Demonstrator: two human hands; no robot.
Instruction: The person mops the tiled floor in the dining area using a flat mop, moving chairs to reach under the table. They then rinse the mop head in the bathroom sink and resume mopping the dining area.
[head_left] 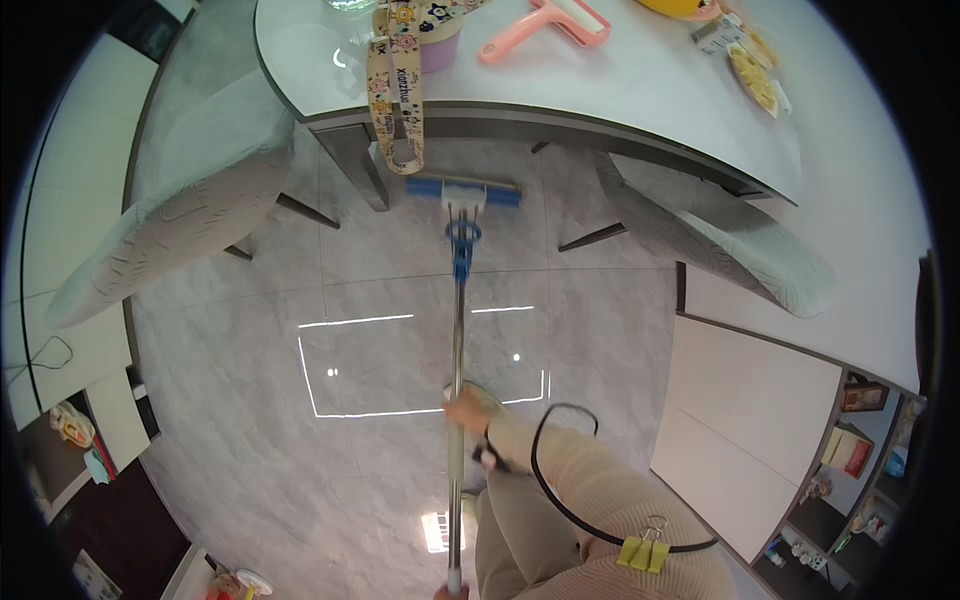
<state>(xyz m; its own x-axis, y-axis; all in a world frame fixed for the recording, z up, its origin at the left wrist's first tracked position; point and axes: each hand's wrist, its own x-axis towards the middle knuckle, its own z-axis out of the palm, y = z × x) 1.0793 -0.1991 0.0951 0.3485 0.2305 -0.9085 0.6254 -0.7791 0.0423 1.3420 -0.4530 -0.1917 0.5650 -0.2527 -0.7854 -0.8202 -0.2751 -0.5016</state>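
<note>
A sponge mop (pixel 458 340) with a silver pole and a blue head stretches away in front of me. Its blue sponge head (pixel 464 191) lies flat on the floor under the table's near edge. My right hand (pixel 466 410) is wrapped round the middle of the pole. At the bottom edge of the picture my left hand (pixel 451 593), only partly visible, grips the pole's end. Grey tiled floor (pixel 400 290), with bright reflections of ceiling lights, spreads beneath the mop.
A white table (pixel 640 95) stands ahead, bearing a pink squeegee-like tool (pixel 550 25) and a hanging patterned strap (pixel 396 100). Covered chairs flank it, one left (pixel 190 230) and one right (pixel 720 235). White cabinets (pixel 750 420) and open shelves line the right. A yellow clip (pixel 643 554) holds a black cord on my sleeve.
</note>
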